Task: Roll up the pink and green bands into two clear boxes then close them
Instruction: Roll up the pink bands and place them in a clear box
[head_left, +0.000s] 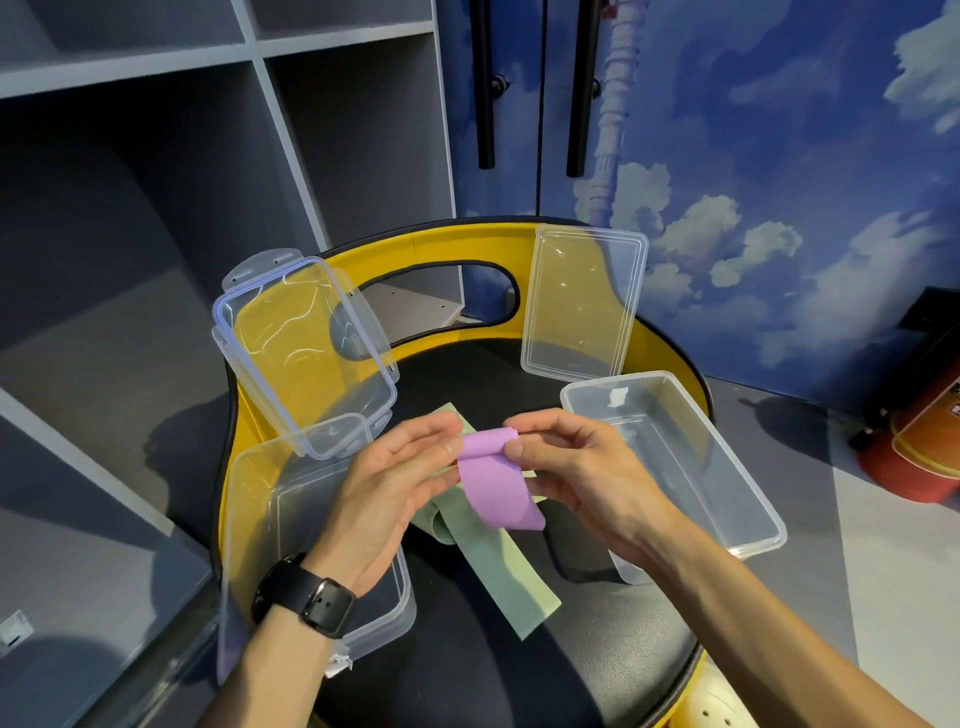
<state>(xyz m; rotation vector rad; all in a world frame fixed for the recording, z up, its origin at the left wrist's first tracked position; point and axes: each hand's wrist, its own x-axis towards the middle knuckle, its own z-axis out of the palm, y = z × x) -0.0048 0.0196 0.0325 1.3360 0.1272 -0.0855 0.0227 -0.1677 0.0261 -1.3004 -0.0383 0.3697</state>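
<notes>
The pink band (498, 483) is held up over the black seat, its top end folded over into a small roll. My left hand (400, 478) pinches the roll's left side and my right hand (576, 467) pinches its right side. Its loose end hangs down. The green band (493, 561) lies flat on the seat below, partly under the pink one. A clear box (311, 519) stands at the left, partly behind my left wrist, with its clip lid (301, 353) leaning behind it. A second clear box (675, 457) stands at the right, and its plain lid (582, 301) leans on the chair back.
Everything rests on a black chair seat (493, 675) with a yellow curved back (467, 244). Grey shelves (156, 156) stand at the left. A blue cloud-painted wall (779, 182) is behind. A red fire extinguisher (914, 447) lies on the floor at the right.
</notes>
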